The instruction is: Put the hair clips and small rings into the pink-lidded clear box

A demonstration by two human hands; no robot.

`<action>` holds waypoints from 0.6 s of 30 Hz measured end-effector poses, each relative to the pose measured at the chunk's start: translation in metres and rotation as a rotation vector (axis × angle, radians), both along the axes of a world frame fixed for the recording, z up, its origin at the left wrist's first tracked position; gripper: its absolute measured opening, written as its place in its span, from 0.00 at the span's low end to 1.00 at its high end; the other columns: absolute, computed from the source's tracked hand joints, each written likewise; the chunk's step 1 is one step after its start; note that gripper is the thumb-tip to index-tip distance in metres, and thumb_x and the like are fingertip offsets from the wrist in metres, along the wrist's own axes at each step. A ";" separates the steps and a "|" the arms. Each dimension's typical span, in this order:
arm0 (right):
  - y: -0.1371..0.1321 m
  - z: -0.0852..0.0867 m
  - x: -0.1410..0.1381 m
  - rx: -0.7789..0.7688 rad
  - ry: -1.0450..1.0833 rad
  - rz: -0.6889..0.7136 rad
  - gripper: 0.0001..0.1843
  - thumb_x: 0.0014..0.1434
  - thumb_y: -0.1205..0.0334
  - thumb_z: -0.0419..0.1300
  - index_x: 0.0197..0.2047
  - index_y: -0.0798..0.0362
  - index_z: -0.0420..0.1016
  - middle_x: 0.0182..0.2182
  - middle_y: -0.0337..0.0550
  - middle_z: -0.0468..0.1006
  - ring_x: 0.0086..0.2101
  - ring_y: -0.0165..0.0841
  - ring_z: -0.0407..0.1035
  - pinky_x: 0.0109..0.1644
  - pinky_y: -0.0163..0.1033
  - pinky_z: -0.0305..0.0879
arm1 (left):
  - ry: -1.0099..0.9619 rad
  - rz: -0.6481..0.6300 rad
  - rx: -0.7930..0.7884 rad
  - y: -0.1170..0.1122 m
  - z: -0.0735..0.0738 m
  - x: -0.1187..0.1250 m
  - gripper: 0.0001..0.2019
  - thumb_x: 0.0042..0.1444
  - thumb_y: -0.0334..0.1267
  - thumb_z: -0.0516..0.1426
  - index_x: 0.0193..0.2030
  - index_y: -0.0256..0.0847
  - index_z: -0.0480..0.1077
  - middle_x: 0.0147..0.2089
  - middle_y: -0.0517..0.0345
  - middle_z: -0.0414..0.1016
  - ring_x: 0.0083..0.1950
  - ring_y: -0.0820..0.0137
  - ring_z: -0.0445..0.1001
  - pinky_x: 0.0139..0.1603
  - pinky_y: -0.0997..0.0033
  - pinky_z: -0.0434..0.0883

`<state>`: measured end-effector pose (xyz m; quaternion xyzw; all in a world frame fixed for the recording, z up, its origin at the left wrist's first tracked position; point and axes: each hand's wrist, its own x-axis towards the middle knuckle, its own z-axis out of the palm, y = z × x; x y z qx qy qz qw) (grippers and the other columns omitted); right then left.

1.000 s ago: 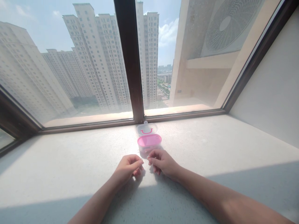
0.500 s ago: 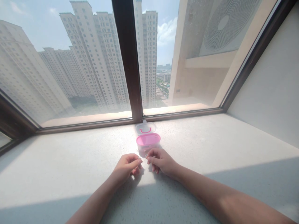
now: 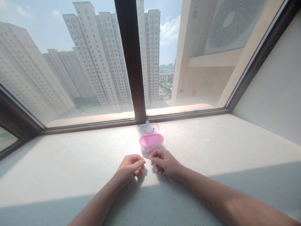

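My left hand point(image 3: 132, 167) is closed in a pinch above the pale sill; what its fingertips hold, if anything, is too small to make out. Facing it, my right hand point(image 3: 164, 161) pinches a tiny, pale, ring-like thing point(image 3: 150, 157) between thumb and forefinger. The two hands are a small gap apart. Just beyond them stands a small box point(image 3: 151, 142) with a pink inner tray and clear sides. Its clear lid point(image 3: 149, 129), with a pink handle, is folded back behind it. A tiny ring-like piece point(image 3: 140, 151) lies by the box's left front corner.
The speckled white sill point(image 3: 70, 163) spreads out on both sides, part sunlit and part in shade. A brown window frame point(image 3: 140, 116) borders it at the back, just behind the lid. At the right rises a white wall point(image 3: 270, 103).
The whole view has shifted slightly, so everything sits a little farther right. Both hands keep their pinched pose by the box; the finger positions differ only slightly.
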<state>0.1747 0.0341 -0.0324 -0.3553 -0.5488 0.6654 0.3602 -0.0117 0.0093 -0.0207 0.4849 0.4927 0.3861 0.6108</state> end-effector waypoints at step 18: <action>0.002 -0.003 -0.001 -0.022 0.033 -0.001 0.12 0.53 0.56 0.61 0.31 0.57 0.67 0.26 0.39 0.74 0.16 0.24 0.65 0.14 0.27 0.56 | -0.022 0.028 -0.035 -0.002 0.002 0.000 0.12 0.50 0.43 0.60 0.29 0.32 0.72 0.23 0.54 0.71 0.19 0.78 0.65 0.21 0.77 0.59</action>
